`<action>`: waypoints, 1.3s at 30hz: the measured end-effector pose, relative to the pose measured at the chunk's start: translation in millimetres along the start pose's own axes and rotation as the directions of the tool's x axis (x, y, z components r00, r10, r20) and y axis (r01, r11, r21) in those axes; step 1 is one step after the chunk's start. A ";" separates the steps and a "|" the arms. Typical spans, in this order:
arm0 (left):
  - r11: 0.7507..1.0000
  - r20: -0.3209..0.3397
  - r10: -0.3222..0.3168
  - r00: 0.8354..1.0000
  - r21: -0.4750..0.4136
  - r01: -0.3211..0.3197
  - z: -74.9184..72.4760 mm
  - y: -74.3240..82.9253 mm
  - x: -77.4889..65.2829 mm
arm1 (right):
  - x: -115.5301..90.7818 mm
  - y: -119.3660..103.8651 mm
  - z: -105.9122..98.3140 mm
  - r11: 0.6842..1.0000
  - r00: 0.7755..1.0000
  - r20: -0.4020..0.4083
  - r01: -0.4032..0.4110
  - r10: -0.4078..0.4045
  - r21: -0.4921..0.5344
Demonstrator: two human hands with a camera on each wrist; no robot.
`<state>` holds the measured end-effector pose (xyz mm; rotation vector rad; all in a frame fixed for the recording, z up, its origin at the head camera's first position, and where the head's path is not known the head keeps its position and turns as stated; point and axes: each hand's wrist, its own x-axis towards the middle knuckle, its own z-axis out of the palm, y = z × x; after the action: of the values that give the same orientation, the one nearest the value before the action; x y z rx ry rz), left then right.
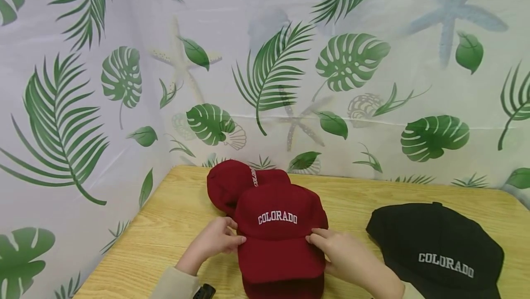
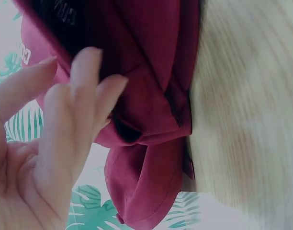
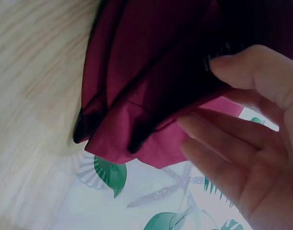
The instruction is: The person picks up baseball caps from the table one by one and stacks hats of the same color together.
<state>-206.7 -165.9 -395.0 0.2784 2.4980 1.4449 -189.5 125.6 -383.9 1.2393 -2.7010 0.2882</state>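
Note:
Two red caps are stacked in front of me, and the upper red cap [image 1: 281,260] shows white COLORADO lettering above its brim. My left hand [image 1: 216,240] holds this cap's left side where brim meets crown. On the opposite side my right hand [image 1: 345,255] grips the same spot, thumb and fingers around the edge. In the left wrist view, my left hand [image 2: 46,134] has fingers at the cap's edge and underside. The right wrist view has my right hand [image 3: 252,129] at the dark underside. Beneath lies the lower red cap [image 1: 285,290], mostly hidden.
Another red cap [image 1: 225,184] lies on its side behind the stack, touching or very near it. A black COLORADO cap [image 1: 434,239] sits to the right. The wooden table [image 1: 157,216] meets a leaf-printed curtain [image 1: 281,152] at its back and left.

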 end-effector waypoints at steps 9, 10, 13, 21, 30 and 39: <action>0.994 0.116 0.044 0.992 0.097 -0.056 0.5 0.1 -1.5 | 1.7 1.5 11.2 1.000 0.996 0.087 0.002 -0.002 -0.002; 0.994 0.124 0.042 0.991 0.100 -0.055 0.7 0.1 -1.6 | 2.1 1.2 11.8 1.000 0.996 0.094 -0.001 0.001 -0.001; 0.993 0.147 0.029 0.989 0.109 -0.045 1.3 0.5 -1.9 | 2.8 -0.1 11.8 1.000 0.990 0.137 -0.024 0.022 0.011; 0.991 0.180 0.007 0.984 0.130 -0.031 0.7 1.7 -3.1 | 1.3 3.2 10.2 0.982 0.975 0.206 -0.117 0.085 0.151; 0.997 0.191 -0.033 0.981 0.081 0.018 3.7 -2.3 -5.0 | -3.2 24.0 16.3 0.783 0.927 0.320 -0.344 0.195 0.518; 1.000 0.238 0.003 0.971 0.027 -0.010 9.3 -5.2 -2.6 | -5.7 20.7 17.1 0.739 0.897 0.402 -0.397 0.185 0.545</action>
<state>-201.6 -161.4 -403.7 0.4382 2.3271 1.2944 -202.7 138.9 -404.0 1.0263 -3.2290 1.2033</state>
